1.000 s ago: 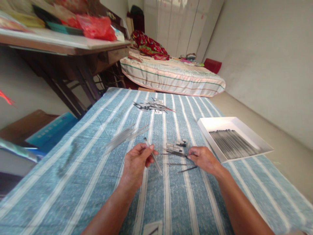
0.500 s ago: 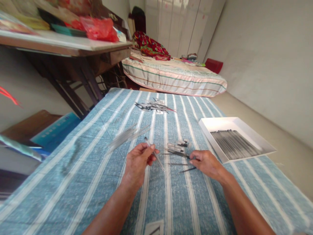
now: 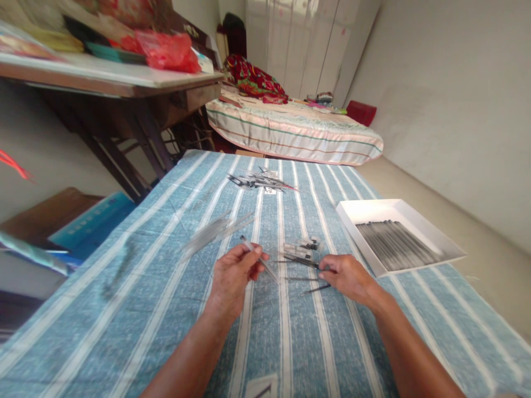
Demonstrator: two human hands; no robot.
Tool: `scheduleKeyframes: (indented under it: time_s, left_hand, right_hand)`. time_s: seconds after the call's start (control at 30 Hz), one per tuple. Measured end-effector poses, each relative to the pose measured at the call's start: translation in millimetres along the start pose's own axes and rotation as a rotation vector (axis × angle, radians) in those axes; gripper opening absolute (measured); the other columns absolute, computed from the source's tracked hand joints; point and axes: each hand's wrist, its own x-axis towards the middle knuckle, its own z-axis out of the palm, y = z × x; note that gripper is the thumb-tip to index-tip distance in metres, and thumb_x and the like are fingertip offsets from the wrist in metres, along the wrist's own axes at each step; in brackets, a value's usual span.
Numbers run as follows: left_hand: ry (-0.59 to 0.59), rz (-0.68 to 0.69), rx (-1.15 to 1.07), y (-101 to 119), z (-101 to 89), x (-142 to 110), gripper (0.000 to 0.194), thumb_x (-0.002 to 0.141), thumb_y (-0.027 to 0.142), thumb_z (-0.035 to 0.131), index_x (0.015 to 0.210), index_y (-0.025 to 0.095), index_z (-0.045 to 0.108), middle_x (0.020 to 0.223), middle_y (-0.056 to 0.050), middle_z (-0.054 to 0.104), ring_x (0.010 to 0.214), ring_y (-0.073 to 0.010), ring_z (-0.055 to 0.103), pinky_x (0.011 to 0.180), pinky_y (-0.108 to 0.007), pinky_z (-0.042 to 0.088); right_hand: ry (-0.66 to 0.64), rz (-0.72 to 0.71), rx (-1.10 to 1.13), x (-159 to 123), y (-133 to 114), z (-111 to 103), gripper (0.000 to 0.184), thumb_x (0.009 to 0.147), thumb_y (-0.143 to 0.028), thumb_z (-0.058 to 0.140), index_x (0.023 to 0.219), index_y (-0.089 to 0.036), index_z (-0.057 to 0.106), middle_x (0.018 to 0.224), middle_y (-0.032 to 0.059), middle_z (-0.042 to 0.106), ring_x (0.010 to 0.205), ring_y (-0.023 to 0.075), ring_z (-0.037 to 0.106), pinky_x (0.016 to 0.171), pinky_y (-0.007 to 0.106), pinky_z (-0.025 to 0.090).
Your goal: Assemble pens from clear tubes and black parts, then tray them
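My left hand point(image 3: 233, 276) is closed around a clear plastic pen barrel point(image 3: 260, 260), which sticks out slantwise from my fingers over the blue striped cloth point(image 3: 136, 309). My right hand point(image 3: 347, 276) rests on the cloth with its fingers pinched on a thin dark refill point(image 3: 299, 260) that points left toward the other hand. Two more dark refills point(image 3: 316, 288) lie just under that hand. A few small clear caps point(image 3: 302, 247) sit right behind the refills. A loose bunch of clear barrels point(image 3: 215, 229) lies up and left of my left hand.
A white tray point(image 3: 352, 213) holding several dark pens stands at the right edge. A heap of pen parts point(image 3: 261, 181) lies at the far end of the cloth. A wooden table point(image 3: 120, 83) with red bags stands left; a bed point(image 3: 290, 130) is behind.
The barrel in my left hand has tipped a little flatter. Both hands stay in nearly the same place; the view has shifted slightly.
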Motion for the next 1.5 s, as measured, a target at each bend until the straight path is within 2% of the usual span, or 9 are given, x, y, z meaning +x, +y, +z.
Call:
scheduleKeyframes:
  time_s: [0.27,0.4,0.57,0.7,1.0,1.1,1.27,1.37,1.5]
  left_hand:
    - [-0.005,0.011,0.003,0,-0.5,-1,0.021,0.061,0.032,0.070,0.068,0.014,0.060,0.063,-0.001,0.065,0.046,-0.0073,0.050,0.044,-0.019,0.034]
    - [-0.012,0.014,0.015,0,-0.5,-1,0.021,0.061,0.032,0.070,0.069,0.014,0.060,0.064,-0.001,0.065,0.047,-0.0069,0.050,0.044,-0.018,0.034]
    - [-0.012,0.006,0.025,1,0.5,-3,0.020,0.063,0.031,0.070,0.070,0.014,0.061,0.066,-0.001,0.066,0.048,-0.0069,0.051,0.046,-0.019,0.036]
    - [-0.021,0.004,0.034,1,0.0,-2,0.019,0.063,0.031,0.069,0.067,0.015,0.060,0.064,-0.001,0.065,0.047,-0.0073,0.050,0.045,-0.019,0.035]
    - [-0.052,0.013,0.033,-1,-1.6,-1,0.017,0.068,0.028,0.066,0.070,0.013,0.058,0.065,-0.002,0.065,0.047,-0.0065,0.049,0.044,-0.017,0.035]
    - [-0.042,-0.003,-0.024,-1,-3.0,0,0.017,0.067,0.027,0.067,0.070,0.013,0.057,0.065,-0.002,0.065,0.047,-0.0067,0.050,0.045,-0.017,0.036]
    - [-0.033,-0.021,-0.177,0,-4.8,0,0.015,0.067,0.023,0.068,0.071,0.014,0.056,0.067,-0.002,0.066,0.048,-0.0054,0.050,0.046,-0.016,0.038]
    - [-0.023,-0.041,-0.250,1,-3.6,-1,0.015,0.066,0.020,0.068,0.072,0.014,0.056,0.066,-0.002,0.067,0.047,-0.0054,0.051,0.045,-0.016,0.038]
    - [-0.031,-0.051,-0.293,2,-1.2,-2,0.013,0.066,0.018,0.068,0.071,0.013,0.057,0.065,-0.003,0.067,0.047,-0.0058,0.051,0.043,-0.015,0.038]
  right_hand:
    - [0.078,0.006,-0.125,17,-2,0,0.013,0.076,-0.028,0.052,0.074,-0.022,0.064,0.052,-0.0028,0.054,0.051,0.0136,0.050,0.051,0.022,0.032]
    - [0.107,-0.019,-0.333,37,-20,3,0.019,0.081,-0.026,0.047,0.085,-0.024,0.065,0.071,0.0015,0.067,0.068,0.0177,0.060,0.059,0.024,0.035]
    - [-0.080,-0.059,-0.644,56,-44,7,0.025,0.081,-0.018,0.042,0.084,-0.020,0.067,0.083,0.0102,0.069,0.081,0.0233,0.063,0.060,0.027,0.036]
    - [-0.150,-0.063,-0.672,68,-50,5,0.023,0.072,-0.009,0.048,0.082,-0.016,0.068,0.085,0.0146,0.069,0.080,0.0249,0.064,0.058,0.027,0.036]
    - [-0.187,-0.102,-0.590,76,-44,-3,0.020,0.069,-0.014,0.053,0.085,-0.018,0.063,0.081,0.0071,0.067,0.076,0.0196,0.061,0.056,0.023,0.035]
    - [-0.061,-0.117,-0.262,62,-35,0,0.018,0.072,-0.016,0.049,0.087,-0.019,0.058,0.066,-0.0002,0.062,0.060,0.0135,0.056,0.051,0.021,0.034]
    - [-0.023,-0.107,0.717,19,-29,13,0.007,0.073,-0.020,0.055,0.079,-0.017,0.055,0.054,-0.0045,0.057,0.041,0.0081,0.047,0.042,0.019,0.036]
    - [0.071,-0.107,0.974,-2,-34,21,0.010,0.069,-0.021,0.065,0.076,-0.015,0.060,0.057,-0.0018,0.061,0.044,0.0077,0.050,0.044,0.020,0.040]
    - [0.141,-0.080,1.133,-13,-42,32,0.010,0.068,-0.020,0.068,0.074,-0.015,0.061,0.060,-0.0002,0.064,0.047,0.0089,0.055,0.048,0.021,0.044]
